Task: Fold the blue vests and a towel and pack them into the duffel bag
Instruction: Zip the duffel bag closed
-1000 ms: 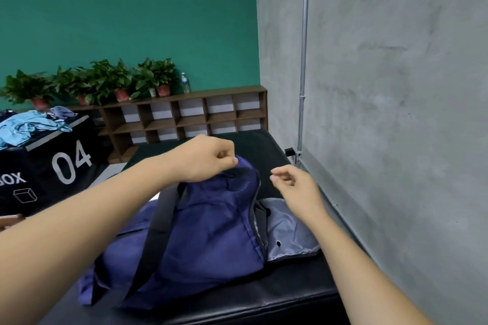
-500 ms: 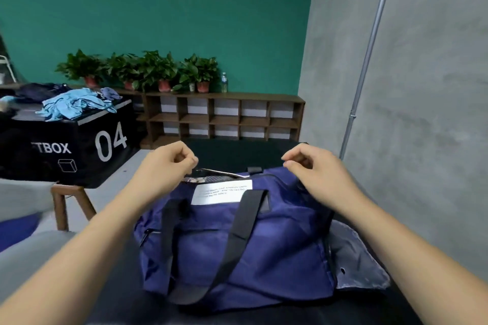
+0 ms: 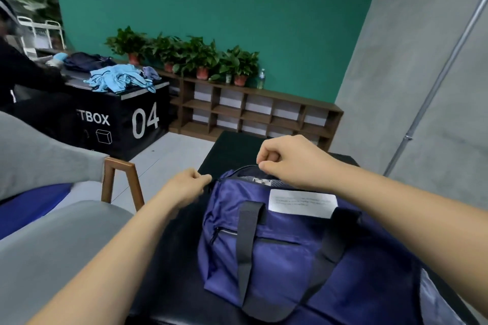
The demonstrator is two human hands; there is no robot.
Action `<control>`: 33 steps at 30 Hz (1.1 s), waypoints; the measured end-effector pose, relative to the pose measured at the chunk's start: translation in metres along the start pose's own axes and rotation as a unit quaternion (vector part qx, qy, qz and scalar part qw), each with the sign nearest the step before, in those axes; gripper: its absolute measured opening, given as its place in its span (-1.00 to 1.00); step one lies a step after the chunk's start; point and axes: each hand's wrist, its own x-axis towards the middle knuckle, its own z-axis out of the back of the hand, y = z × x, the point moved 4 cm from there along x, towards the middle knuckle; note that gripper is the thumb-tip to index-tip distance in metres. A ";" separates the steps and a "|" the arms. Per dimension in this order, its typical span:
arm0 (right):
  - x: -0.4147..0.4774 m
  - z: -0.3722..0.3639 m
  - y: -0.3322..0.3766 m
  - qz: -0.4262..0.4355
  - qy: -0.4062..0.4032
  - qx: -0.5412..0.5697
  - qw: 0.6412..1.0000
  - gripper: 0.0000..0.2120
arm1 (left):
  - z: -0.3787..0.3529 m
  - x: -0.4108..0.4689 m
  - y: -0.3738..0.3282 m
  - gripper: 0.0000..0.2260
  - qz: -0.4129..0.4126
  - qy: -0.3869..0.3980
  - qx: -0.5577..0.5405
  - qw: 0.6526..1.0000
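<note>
Below our right hand (image 3: 287, 161) we see an indigo-blue fabric duffel bag (image 3: 303, 258), crossed by dark grey webbing straps (image 3: 247, 240) and bearing a white rectangular label (image 3: 302, 203) with faint grey print. Just under that hand, a grey-and-white checked cloth (image 3: 261, 181) shows. Beyond our left hand (image 3: 187, 187) we see a black box (image 3: 118, 119) lettered in white, heaped with pale blue garments (image 3: 118, 79). Farther off, green potted plants (image 3: 200, 58) in reddish pots line a brown wooden shelf (image 3: 250, 113) against a teal wall (image 3: 211, 8).

Sheeny cloth, matt straps
The duffel bag (image 3: 290, 258) is woven cloth with slight sheen (nylon-like); its straps (image 3: 247, 240) are matt webbing, its label (image 3: 302, 203) papery, the table (image 3: 171, 285) smooth black.
</note>
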 end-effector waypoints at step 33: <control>0.071 -0.047 0.032 -0.107 0.038 0.047 0.992 -0.81 | 0.014 -0.012 -0.004 -0.77 -0.080 -0.036 -0.086 0.992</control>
